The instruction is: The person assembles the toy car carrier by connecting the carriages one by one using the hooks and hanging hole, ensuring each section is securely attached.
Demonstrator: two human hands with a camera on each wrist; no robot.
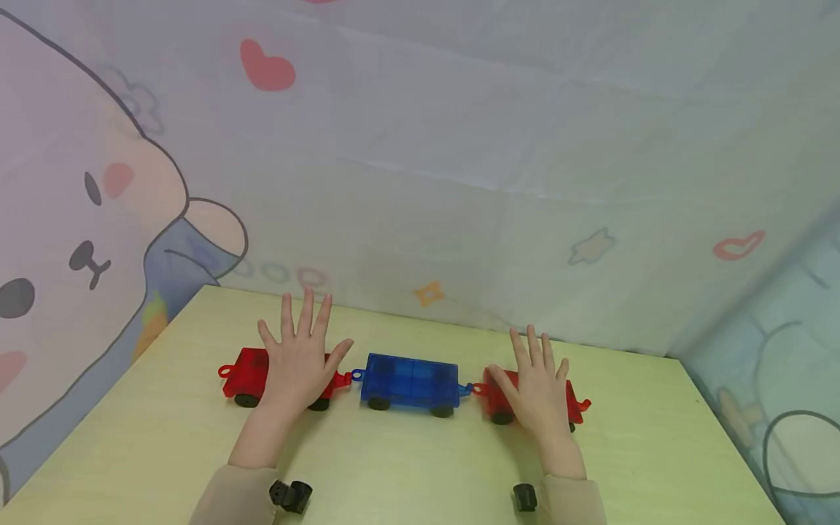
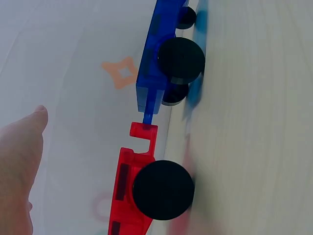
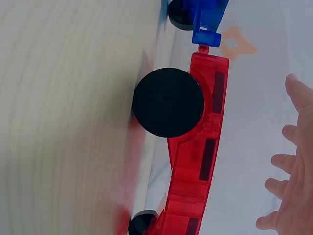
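Note:
Three toy train cars with black wheels stand in a row on the table, joined by hooks and rings. A translucent blue car (image 1: pixel 410 383) is in the middle, between a left red car (image 1: pixel 248 373) and a right red car (image 1: pixel 492 399). My left hand (image 1: pixel 298 368), fingers spread, hovers over the left red car, and the left wrist view shows a gap between them. Over the right red car is my right hand (image 1: pixel 541 397), its fingers straight and apart from the car in the right wrist view. Both hands hold nothing.
The pale wooden table (image 1: pixel 407 467) ends at the back against a printed cloth (image 1: pixel 459 146) with a cartoon animal, hearts and stars. Black wrist cameras sit at the left sleeve (image 1: pixel 232 499) and the right sleeve (image 1: pixel 574 503).

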